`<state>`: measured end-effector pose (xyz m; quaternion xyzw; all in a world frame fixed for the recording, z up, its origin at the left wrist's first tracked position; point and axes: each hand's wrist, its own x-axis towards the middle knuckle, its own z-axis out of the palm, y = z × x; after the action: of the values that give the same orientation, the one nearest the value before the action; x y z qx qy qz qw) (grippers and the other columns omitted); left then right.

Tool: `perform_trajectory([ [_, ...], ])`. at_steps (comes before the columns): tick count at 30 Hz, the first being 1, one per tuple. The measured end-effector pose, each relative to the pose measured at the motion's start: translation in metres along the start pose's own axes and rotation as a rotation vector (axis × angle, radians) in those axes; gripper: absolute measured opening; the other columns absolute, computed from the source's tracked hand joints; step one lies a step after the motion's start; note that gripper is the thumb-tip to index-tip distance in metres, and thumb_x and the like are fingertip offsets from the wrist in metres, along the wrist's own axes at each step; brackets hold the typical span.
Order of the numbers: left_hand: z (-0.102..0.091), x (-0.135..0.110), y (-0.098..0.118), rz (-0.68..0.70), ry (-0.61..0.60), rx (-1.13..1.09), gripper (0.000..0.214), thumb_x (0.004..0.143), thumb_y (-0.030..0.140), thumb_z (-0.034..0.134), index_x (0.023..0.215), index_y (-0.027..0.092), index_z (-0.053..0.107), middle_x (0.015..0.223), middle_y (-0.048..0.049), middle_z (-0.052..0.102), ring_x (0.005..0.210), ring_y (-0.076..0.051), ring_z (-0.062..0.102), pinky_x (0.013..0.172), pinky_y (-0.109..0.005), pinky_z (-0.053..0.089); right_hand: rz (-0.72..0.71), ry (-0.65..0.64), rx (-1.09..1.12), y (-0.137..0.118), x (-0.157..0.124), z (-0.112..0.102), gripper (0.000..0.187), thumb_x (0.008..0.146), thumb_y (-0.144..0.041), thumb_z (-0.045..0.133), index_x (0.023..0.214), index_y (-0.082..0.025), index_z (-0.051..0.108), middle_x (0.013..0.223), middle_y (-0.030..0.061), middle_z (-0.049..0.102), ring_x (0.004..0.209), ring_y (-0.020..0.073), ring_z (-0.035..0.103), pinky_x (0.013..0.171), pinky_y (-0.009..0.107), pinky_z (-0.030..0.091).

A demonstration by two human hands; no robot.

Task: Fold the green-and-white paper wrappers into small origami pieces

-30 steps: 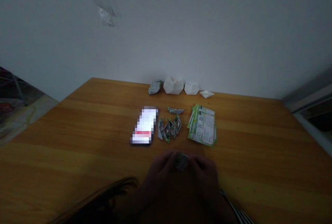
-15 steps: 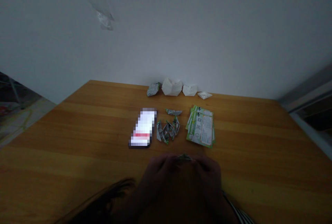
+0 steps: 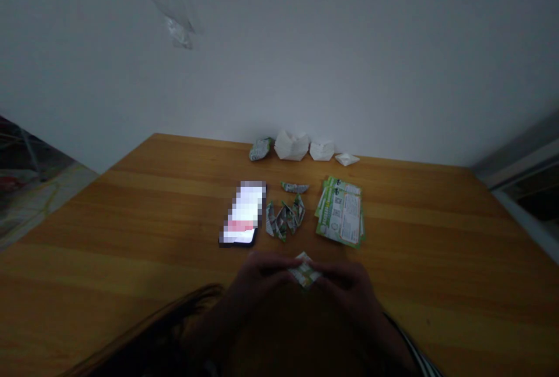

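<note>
Both my hands meet low in the middle of the view, over the wooden table (image 3: 131, 231). My left hand (image 3: 258, 278) and my right hand (image 3: 345, 284) pinch a small folded piece of printed paper (image 3: 304, 272) between their fingertips, with the fingers closed. Just beyond it lie several small folded paper boats (image 3: 286, 218) in a cluster, with one more boat (image 3: 295, 187) behind them. The scene is dim and my hands are dark.
A lit phone (image 3: 243, 214) lies left of the boats. A stack of green printed leaflets (image 3: 341, 212) lies to their right. Along the wall stand several folded paper shapes (image 3: 292, 145), white and printed. Dark hair (image 3: 174, 324) hangs at the bottom left.
My hands have turned the folded paper, so that its printed face now shows between the fingertips; half a second ago only its edge showed. The view shifted slightly.
</note>
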<state>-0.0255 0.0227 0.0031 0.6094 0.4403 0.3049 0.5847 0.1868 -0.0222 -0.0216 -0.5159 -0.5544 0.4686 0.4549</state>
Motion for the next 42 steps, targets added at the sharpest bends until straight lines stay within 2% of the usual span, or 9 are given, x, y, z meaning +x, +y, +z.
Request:
perform_trajectory([
  [6, -0.002, -0.002, -0.005, 0.112, -0.091, 0.112, 0.018, 0.075, 0.031, 0.068, 0.089, 0.023, 0.076, 0.083, -0.0064, 0.078, 0.073, -0.022, 0.071, 0.068, -0.028, 0.053, -0.119, -0.002, -0.04, 0.0, -0.001, -0.002, 0.012, 0.071, -0.023, 0.074, 0.082, -0.028, 0.077, 0.076, 0.0014, 0.078, 0.067, 0.0213, 0.074, 0.063, 0.028, 0.058],
  [15, 0.002, -0.011, 0.004, 0.245, -0.036, 0.255, 0.02, 0.082, 0.033, 0.061, 0.089, 0.023, 0.077, 0.076, -0.0065, 0.078, 0.062, -0.019, 0.07, 0.061, -0.024, 0.052, -0.138, -0.021, 0.008, -0.004, 0.0, -0.004, 0.008, 0.074, -0.028, 0.071, 0.078, -0.026, 0.078, 0.074, 0.0024, 0.078, 0.066, 0.0217, 0.073, 0.062, 0.029, 0.058],
  [20, 0.012, -0.012, 0.006, 0.123, 0.088, 0.183, 0.017, 0.08, 0.03, 0.063, 0.076, 0.022, 0.077, 0.074, -0.0033, 0.077, 0.065, -0.018, 0.069, 0.065, -0.024, 0.052, -0.015, 0.124, 0.058, -0.003, -0.003, 0.007, 0.01, 0.072, -0.029, 0.072, 0.066, -0.021, 0.075, 0.065, 0.0027, 0.076, 0.059, 0.0208, 0.071, 0.057, 0.027, 0.056],
  [22, 0.018, -0.011, 0.004, 0.027, 0.138, 0.059, 0.018, 0.08, 0.032, 0.063, 0.087, 0.02, 0.076, 0.072, -0.0026, 0.076, 0.065, -0.018, 0.069, 0.063, -0.024, 0.053, 0.055, 0.18, 0.105, -0.003, -0.004, 0.013, 0.014, 0.073, -0.031, 0.071, 0.065, -0.019, 0.074, 0.063, 0.0031, 0.075, 0.058, 0.0203, 0.07, 0.055, 0.027, 0.056],
  [26, 0.03, -0.01, -0.002, -0.074, 0.172, -0.136, 0.046, 0.081, 0.037, 0.062, 0.123, 0.018, 0.057, 0.068, -0.0011, 0.074, 0.062, -0.016, 0.068, 0.061, -0.026, 0.055, 0.155, 0.237, 0.258, -0.006, -0.004, 0.021, 0.016, 0.074, -0.03, 0.072, 0.087, -0.02, 0.071, 0.077, 0.0041, 0.077, 0.069, 0.0208, 0.073, 0.062, 0.027, 0.058],
  [30, 0.031, -0.011, -0.005, -0.096, 0.159, -0.127, 0.037, 0.084, 0.038, 0.057, 0.113, 0.017, 0.065, 0.09, -0.0061, 0.076, 0.077, -0.02, 0.07, 0.069, -0.029, 0.056, 0.199, 0.249, 0.313, -0.007, -0.004, 0.025, 0.023, 0.075, -0.033, 0.071, 0.092, -0.018, 0.069, 0.077, 0.0062, 0.077, 0.069, 0.0218, 0.073, 0.064, 0.029, 0.059],
  [34, 0.024, -0.01, -0.003, -0.023, 0.06, -0.075, 0.034, 0.089, 0.035, 0.048, 0.115, 0.022, 0.066, 0.105, -0.0046, 0.074, 0.088, -0.022, 0.069, 0.078, -0.032, 0.055, 0.201, 0.279, 0.294, -0.008, -0.003, 0.024, 0.028, 0.075, -0.038, 0.07, 0.095, -0.018, 0.069, 0.08, 0.0072, 0.077, 0.072, 0.0239, 0.073, 0.064, 0.031, 0.059],
  [36, 0.02, -0.008, -0.003, 0.037, 0.034, 0.037, 0.033, 0.086, 0.033, 0.054, 0.116, 0.024, 0.065, 0.105, -0.0036, 0.074, 0.088, -0.022, 0.069, 0.08, -0.032, 0.054, 0.205, 0.286, 0.272, -0.008, -0.002, 0.022, 0.031, 0.074, -0.039, 0.07, 0.097, -0.018, 0.069, 0.079, 0.0075, 0.077, 0.071, 0.0242, 0.073, 0.063, 0.032, 0.06],
  [42, 0.013, -0.007, -0.006, 0.166, 0.106, 0.223, 0.03, 0.081, 0.021, 0.061, 0.109, 0.027, 0.069, 0.1, -0.0029, 0.075, 0.082, -0.021, 0.072, 0.075, -0.026, 0.054, 0.221, 0.255, 0.306, -0.007, 0.0, 0.019, 0.022, 0.069, -0.033, 0.075, 0.086, -0.02, 0.073, 0.074, 0.0035, 0.077, 0.068, 0.0215, 0.073, 0.062, 0.028, 0.058],
])
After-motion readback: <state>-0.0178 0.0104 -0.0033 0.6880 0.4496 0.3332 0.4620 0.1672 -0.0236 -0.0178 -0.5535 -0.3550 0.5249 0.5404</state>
